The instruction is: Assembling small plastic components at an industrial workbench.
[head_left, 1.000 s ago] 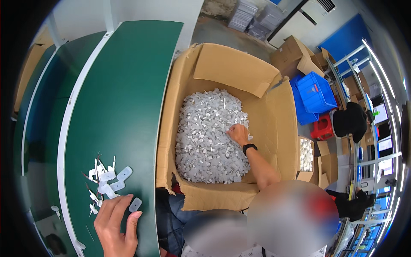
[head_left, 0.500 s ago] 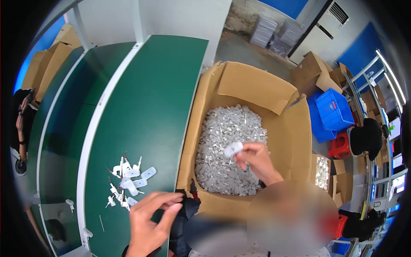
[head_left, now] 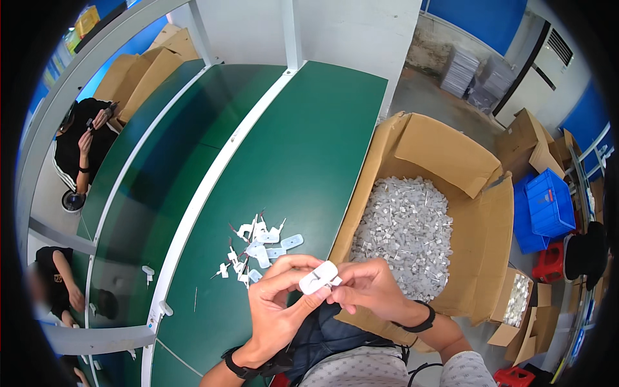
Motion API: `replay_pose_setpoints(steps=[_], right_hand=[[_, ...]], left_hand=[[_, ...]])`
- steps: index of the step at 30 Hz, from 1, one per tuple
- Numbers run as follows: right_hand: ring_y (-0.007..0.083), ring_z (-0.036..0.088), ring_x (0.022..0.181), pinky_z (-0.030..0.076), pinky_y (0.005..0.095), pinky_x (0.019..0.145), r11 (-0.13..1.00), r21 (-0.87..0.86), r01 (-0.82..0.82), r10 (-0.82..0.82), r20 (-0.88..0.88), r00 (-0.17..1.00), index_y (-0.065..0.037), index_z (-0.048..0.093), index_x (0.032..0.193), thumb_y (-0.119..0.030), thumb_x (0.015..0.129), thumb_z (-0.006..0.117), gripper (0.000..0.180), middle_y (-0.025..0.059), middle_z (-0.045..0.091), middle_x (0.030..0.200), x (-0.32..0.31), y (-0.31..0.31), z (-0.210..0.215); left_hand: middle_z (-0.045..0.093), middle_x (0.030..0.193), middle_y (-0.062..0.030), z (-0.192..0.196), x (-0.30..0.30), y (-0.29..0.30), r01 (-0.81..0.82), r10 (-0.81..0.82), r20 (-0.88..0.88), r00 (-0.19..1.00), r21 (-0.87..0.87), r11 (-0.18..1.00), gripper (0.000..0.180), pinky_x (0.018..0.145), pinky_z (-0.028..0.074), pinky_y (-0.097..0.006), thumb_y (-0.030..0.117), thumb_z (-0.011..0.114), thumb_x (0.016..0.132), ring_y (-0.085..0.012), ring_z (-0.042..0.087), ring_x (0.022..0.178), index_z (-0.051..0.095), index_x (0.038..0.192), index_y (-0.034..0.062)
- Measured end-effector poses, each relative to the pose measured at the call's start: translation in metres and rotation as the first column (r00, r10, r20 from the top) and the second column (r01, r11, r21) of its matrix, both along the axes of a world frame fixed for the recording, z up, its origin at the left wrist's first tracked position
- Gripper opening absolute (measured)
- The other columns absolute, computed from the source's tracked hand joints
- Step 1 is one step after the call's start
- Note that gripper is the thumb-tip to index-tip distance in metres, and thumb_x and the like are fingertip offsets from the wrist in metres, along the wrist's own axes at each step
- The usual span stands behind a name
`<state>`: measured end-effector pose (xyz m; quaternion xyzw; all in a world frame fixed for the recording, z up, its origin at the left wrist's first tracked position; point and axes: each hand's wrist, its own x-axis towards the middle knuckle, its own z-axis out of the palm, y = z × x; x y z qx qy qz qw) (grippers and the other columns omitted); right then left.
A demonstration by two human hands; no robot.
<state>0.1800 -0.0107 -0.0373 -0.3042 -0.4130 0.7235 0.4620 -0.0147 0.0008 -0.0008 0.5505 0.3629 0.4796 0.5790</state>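
Observation:
In front of my body both hands meet at a white, rounded oblong plastic housing (head_left: 318,278) with a dark slit or small part across its middle. My left hand (head_left: 280,303) is closed, holding the housing between thumb and fingers. The fingers of my right hand (head_left: 371,291) pinch at its right end, where a small white piece sticks out; whether that piece is separate I cannot tell. Beyond my left hand, a loose group of small white parts with thin dark and red leads (head_left: 242,255) lies on the green table (head_left: 296,155), beside several pale oblong housings (head_left: 292,242).
A big open cardboard box (head_left: 480,219), heaped with small grey-white pieces (head_left: 406,232), stands against the table's right edge. A white rail (head_left: 213,161) runs along the table. Two people work across it at left. Blue crates (head_left: 549,203) and a red stool (head_left: 548,261) are at right.
My right hand has come left from over the box with the white housing. My left hand has moved right and taken hold of it too. The view has shifted left.

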Motion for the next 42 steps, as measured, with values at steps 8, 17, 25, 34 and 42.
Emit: replay_pose_setpoints(steps=[8, 17, 25, 34, 42], right_hand=[[0.0064, 0.062, 0.063, 0.050, 0.0232, 0.065, 0.852, 0.494, 0.172, -0.390, 0.382, 0.837, -0.005, 0.077, 0.106, -0.007, 0.085, 0.081, 0.022, 0.0080, 0.072, 0.101, 0.014, 0.015, 0.035], [0.0086, 0.067, 0.067, 0.053, 0.0219, 0.060, 0.781, 0.615, 0.112, -0.414, 0.374, 0.830, -0.005, 0.077, 0.114, -0.003, 0.084, 0.080, 0.030, 0.0076, 0.072, 0.099, -0.002, 0.014, 0.022], [0.0092, 0.070, 0.067, 0.055, 0.0213, 0.059, 0.738, 0.658, 0.147, -0.394, 0.245, 0.886, -0.006, 0.078, 0.109, -0.003, 0.081, 0.083, 0.029, 0.0077, 0.071, 0.098, -0.007, 0.010, 0.030], [0.0104, 0.070, 0.068, 0.056, 0.0206, 0.055, 0.655, 0.713, 0.249, -0.415, 0.064, 0.908, -0.006, 0.079, 0.108, -0.001, 0.079, 0.084, 0.030, 0.0093, 0.072, 0.099, -0.018, 0.007, 0.021], [0.0101, 0.068, 0.068, 0.055, 0.0204, 0.054, 0.698, 0.670, 0.252, -0.367, 0.032, 0.930, -0.007, 0.079, 0.107, 0.000, 0.078, 0.084, 0.030, 0.0095, 0.072, 0.097, -0.018, 0.006, 0.020]], left_hand=[[0.070, 0.097, -0.0084, 0.005, -0.009, -0.001, 0.008, -0.023, -0.160, 0.987, -0.093, 0.996, 0.017, 0.077, 0.055, -0.030, 0.007, 0.064, 0.098, -0.0167, 0.071, 0.086, 0.064, 0.111, -0.0054], [0.072, 0.086, -0.0110, 0.002, 0.000, -0.001, -0.033, 0.122, -0.344, 0.931, 0.255, 0.966, 0.008, 0.069, 0.056, -0.029, -0.001, 0.072, 0.089, -0.0163, 0.070, 0.075, 0.072, 0.097, -0.0038], [0.069, 0.079, -0.0138, -0.010, -0.011, 0.003, -0.029, 0.417, -0.321, 0.850, 0.763, 0.646, 0.012, 0.056, 0.049, -0.031, -0.009, 0.074, 0.077, -0.0234, 0.065, 0.063, 0.069, 0.086, -0.0031], [0.067, 0.074, -0.0074, -0.006, -0.014, 0.000, -0.011, 0.507, -0.284, 0.814, 0.865, 0.502, 0.036, 0.049, 0.048, -0.027, -0.011, 0.060, 0.049, -0.0207, 0.063, 0.055, 0.072, 0.081, -0.0014], [0.067, 0.075, -0.0072, -0.003, -0.014, -0.007, -0.007, 0.510, -0.305, 0.804, 0.853, 0.522, 0.036, 0.046, 0.045, -0.027, -0.011, 0.061, 0.049, -0.0190, 0.059, 0.052, 0.071, 0.083, -0.0015]])
